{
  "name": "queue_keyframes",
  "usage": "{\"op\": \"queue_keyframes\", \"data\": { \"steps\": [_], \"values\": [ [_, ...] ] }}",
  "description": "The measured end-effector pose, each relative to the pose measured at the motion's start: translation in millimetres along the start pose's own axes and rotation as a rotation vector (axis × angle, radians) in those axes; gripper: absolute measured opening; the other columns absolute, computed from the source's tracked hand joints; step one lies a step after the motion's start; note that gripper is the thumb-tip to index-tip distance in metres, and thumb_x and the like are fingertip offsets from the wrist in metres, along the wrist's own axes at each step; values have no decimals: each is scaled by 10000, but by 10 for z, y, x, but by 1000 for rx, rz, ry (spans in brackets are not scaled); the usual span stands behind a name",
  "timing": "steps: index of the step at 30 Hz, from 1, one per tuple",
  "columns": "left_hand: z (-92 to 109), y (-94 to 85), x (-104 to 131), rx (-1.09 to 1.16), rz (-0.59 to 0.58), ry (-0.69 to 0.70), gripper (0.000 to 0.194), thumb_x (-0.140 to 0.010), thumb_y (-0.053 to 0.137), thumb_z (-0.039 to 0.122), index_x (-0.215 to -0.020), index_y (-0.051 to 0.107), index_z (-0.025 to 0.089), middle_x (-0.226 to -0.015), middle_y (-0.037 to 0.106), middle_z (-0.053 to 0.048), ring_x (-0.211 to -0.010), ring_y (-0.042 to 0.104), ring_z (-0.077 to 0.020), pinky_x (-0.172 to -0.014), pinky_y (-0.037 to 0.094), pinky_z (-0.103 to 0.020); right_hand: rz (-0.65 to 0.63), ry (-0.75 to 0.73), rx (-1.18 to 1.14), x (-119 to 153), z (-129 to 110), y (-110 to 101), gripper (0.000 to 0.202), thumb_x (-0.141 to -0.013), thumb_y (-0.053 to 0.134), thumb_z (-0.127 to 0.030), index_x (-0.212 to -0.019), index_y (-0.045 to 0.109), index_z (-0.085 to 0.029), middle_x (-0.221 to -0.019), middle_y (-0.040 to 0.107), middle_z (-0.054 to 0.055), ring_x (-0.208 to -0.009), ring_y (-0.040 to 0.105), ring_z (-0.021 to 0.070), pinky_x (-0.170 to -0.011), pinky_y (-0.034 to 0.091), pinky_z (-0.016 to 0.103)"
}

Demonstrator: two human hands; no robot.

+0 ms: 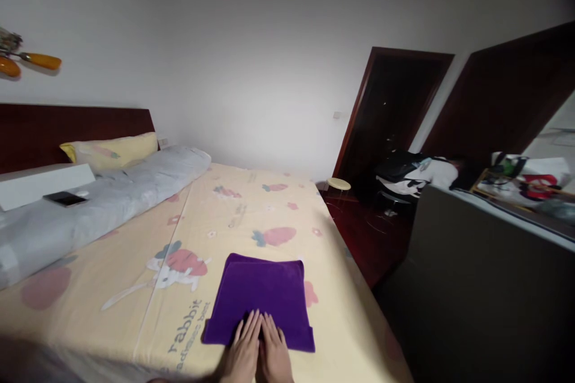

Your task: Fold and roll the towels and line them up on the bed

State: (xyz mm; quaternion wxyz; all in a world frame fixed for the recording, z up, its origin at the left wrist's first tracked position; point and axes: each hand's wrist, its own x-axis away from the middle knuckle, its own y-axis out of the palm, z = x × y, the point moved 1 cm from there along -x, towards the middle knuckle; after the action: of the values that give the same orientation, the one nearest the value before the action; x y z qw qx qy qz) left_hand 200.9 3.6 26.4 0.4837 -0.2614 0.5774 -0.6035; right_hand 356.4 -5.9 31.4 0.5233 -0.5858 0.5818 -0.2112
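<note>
A purple cloth (265,281), folded into a rough square, lies flat on the yellow printed bedsheet (242,209). Its near corners stick out a little on both sides. My left hand (246,341) rests on the cloth's near edge with fingers stretched forward. Right beside it, my right hand (273,344) lies in the same way, fingers extended and palm down. The two hands almost touch along their inner sides. Neither hand grips the cloth.
A rolled grey quilt (130,197) runs along the bed's left side, with a phone (66,198) and a white box (45,184) on it. Behind is a yellow pillow (114,152). Right of the bed stand a round stool (338,184) and a dark cabinet (476,287).
</note>
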Motion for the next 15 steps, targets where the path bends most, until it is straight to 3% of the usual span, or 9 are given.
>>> {"op": "queue_keyframes", "data": {
  "steps": [3,8,11,15],
  "values": [
    [-270,-35,253,-29,-29,-16,633,-928,337,261,-1498,68,325,-1553,311,-5,-1400,363,-220,-1110,355,-464,-2,0,72,257,309,4,540,-927,432,-396,-1453,316,-362,-1486,410,20,-1331,451,269,-1051,428,478],
    [-965,-385,634,-24,-66,-66,603,-948,363,382,-1478,75,402,-1546,320,27,-1403,356,-214,-1134,299,-464,-5,78,175,643,1039,-383,530,-930,425,-454,-1444,318,-382,-1460,444,26,-1301,479,289,-991,470,491],
    [-1091,-466,618,-15,-77,-31,664,-899,448,276,-1472,148,427,-1525,369,43,-1386,385,-192,-1143,278,-425,-43,52,196,619,1122,-525,512,-913,453,-381,-1420,389,-356,-1444,470,24,-1294,492,274,-976,468,447],
    [-1145,-487,479,-64,33,7,655,-816,488,126,-1390,412,433,-1455,488,47,-1333,462,-179,-1132,303,-388,-51,18,255,422,1010,-610,488,-838,474,-207,-1312,543,-302,-1364,566,35,-1247,544,248,-968,427,406]
  ]
}}
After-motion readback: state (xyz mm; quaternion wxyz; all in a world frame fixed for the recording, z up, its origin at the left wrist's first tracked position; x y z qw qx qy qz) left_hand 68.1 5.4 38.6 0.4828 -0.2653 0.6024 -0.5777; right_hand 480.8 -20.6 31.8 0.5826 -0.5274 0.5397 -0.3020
